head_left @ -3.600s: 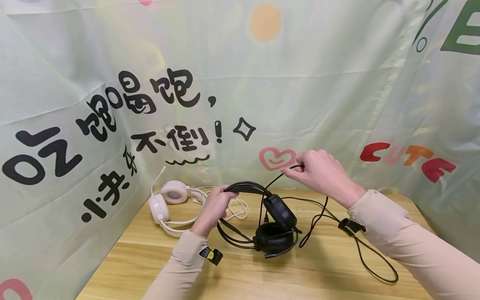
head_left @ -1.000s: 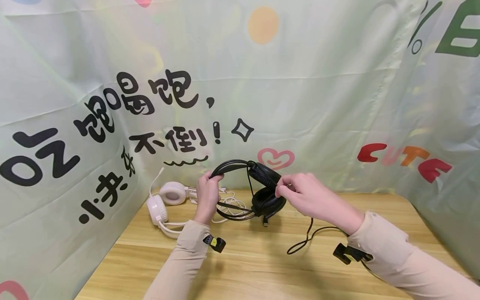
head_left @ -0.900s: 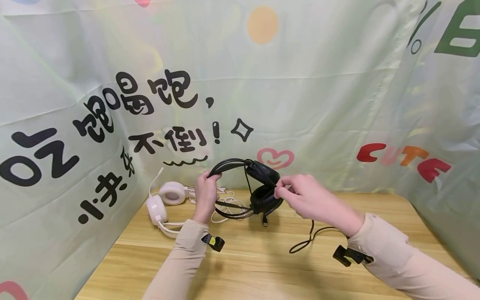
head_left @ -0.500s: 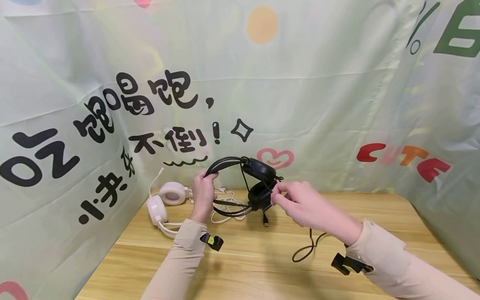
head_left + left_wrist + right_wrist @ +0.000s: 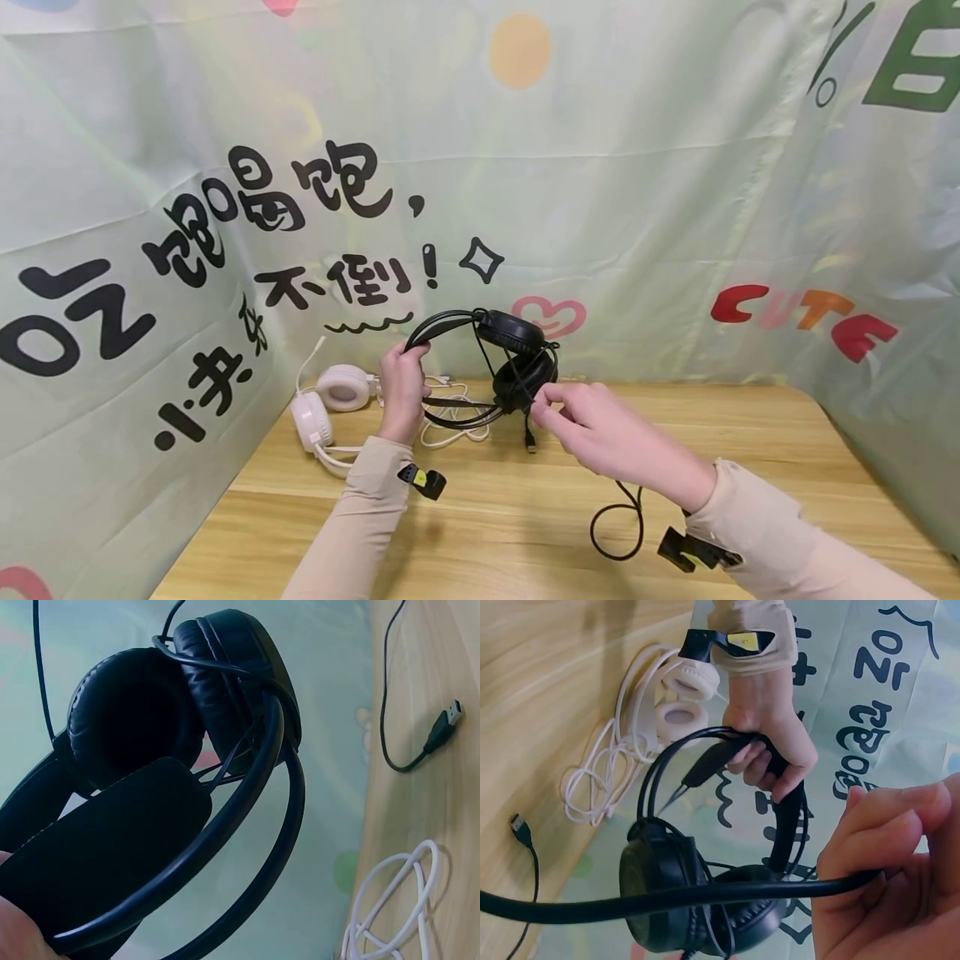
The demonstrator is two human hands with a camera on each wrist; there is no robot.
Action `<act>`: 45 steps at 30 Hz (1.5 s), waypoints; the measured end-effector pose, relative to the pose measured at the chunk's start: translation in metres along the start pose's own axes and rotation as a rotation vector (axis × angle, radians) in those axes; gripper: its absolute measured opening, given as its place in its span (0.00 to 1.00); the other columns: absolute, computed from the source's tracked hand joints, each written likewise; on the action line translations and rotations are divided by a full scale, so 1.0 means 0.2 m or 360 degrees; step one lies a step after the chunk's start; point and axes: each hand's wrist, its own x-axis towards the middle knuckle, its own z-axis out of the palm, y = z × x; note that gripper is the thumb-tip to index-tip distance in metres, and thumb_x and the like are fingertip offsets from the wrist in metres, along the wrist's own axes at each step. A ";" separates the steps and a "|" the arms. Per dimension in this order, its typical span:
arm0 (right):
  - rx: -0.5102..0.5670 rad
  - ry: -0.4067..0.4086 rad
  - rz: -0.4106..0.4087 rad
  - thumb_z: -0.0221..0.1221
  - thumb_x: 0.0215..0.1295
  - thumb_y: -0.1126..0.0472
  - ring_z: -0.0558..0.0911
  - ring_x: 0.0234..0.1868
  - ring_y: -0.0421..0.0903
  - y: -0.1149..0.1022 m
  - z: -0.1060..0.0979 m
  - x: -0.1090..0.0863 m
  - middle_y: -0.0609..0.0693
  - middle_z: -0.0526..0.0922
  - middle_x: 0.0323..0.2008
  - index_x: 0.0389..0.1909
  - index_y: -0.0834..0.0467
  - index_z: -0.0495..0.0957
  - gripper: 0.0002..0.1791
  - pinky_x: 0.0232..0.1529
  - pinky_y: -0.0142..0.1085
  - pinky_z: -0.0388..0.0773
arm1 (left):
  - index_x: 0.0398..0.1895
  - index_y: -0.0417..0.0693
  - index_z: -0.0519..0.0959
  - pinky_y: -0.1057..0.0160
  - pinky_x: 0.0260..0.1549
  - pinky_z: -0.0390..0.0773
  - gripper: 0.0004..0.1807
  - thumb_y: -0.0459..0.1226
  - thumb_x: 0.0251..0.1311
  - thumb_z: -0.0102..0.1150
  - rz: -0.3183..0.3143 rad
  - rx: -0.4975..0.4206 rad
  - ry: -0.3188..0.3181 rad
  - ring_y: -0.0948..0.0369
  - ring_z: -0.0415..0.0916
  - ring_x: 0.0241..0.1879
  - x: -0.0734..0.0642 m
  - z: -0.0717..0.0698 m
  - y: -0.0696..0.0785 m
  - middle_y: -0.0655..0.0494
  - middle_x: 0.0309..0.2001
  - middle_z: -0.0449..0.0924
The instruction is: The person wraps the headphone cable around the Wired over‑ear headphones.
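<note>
My left hand (image 5: 402, 387) grips the headband of a black headset (image 5: 510, 332), which hangs above the table with its ear cups to the right. My right hand (image 5: 607, 433) pinches the headset's black cable (image 5: 667, 901) between thumb and fingers, just right of the lower ear cup. Part of the cable wraps across the ear cups, clearest in the left wrist view. Its USB plug (image 5: 444, 729) dangles beneath the cups. A loose loop of cable hangs below my right hand.
A white headset (image 5: 311, 419) with a thin microphone lies at the back left of the wooden table (image 5: 480, 533). Its white cord (image 5: 390, 900) is tangled behind the black headset. Printed fabric (image 5: 637, 208) encloses the back and sides.
Over the last few seconds, the black headset rises and shifts left in my left hand. My right hand comes down and left, drawing the cable across the ear cups.
</note>
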 end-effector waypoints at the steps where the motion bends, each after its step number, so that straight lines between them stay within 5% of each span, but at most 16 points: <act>1: 0.0008 -0.0006 -0.0008 0.51 0.85 0.53 0.65 0.15 0.35 0.00 0.01 0.00 0.38 0.64 0.13 0.36 0.49 0.80 0.14 0.23 0.32 0.68 | 0.32 0.47 0.77 0.71 0.12 0.64 0.06 0.37 0.69 0.58 0.0000 -0.0011 -0.0001 0.68 0.56 0.12 0.00 0.00 0.00 0.66 0.13 0.56; 13: 0.0035 -0.0055 -0.0123 0.50 0.85 0.50 0.65 0.17 0.33 0.03 0.12 0.00 0.36 0.65 0.16 0.34 0.47 0.77 0.16 0.25 0.30 0.67 | 0.36 0.48 0.74 0.73 0.11 0.60 0.03 0.34 0.70 0.56 -0.0030 -0.0233 -0.0109 0.68 0.53 0.13 -0.05 0.06 0.00 0.65 0.16 0.56; 24: 0.0131 -0.0110 -0.0157 0.50 0.87 0.50 0.64 0.17 0.31 0.12 0.23 -0.01 0.36 0.64 0.17 0.34 0.49 0.73 0.16 0.24 0.29 0.66 | 0.27 0.51 0.66 0.74 0.11 0.54 0.12 0.33 0.70 0.53 -0.0097 -0.0478 -0.0267 0.71 0.49 0.10 -0.08 0.08 0.00 0.67 0.13 0.53; 37: 0.0088 -0.0017 -0.0296 0.52 0.85 0.54 0.61 0.19 0.29 0.08 0.26 0.01 0.34 0.62 0.20 0.33 0.46 0.74 0.14 0.24 0.26 0.64 | 0.29 0.51 0.67 0.73 0.12 0.56 0.11 0.32 0.70 0.52 -0.0088 -0.0448 -0.0334 0.71 0.49 0.11 -0.12 0.14 -0.04 0.67 0.14 0.54; 45: 0.0080 -0.0092 -0.0191 0.49 0.87 0.50 0.63 0.19 0.30 0.15 0.27 -0.03 0.35 0.65 0.21 0.33 0.46 0.73 0.16 0.26 0.27 0.66 | 0.28 0.53 0.67 0.75 0.11 0.54 0.11 0.33 0.70 0.52 -0.0138 -0.0509 -0.0362 0.71 0.48 0.10 -0.10 0.11 -0.03 0.68 0.12 0.52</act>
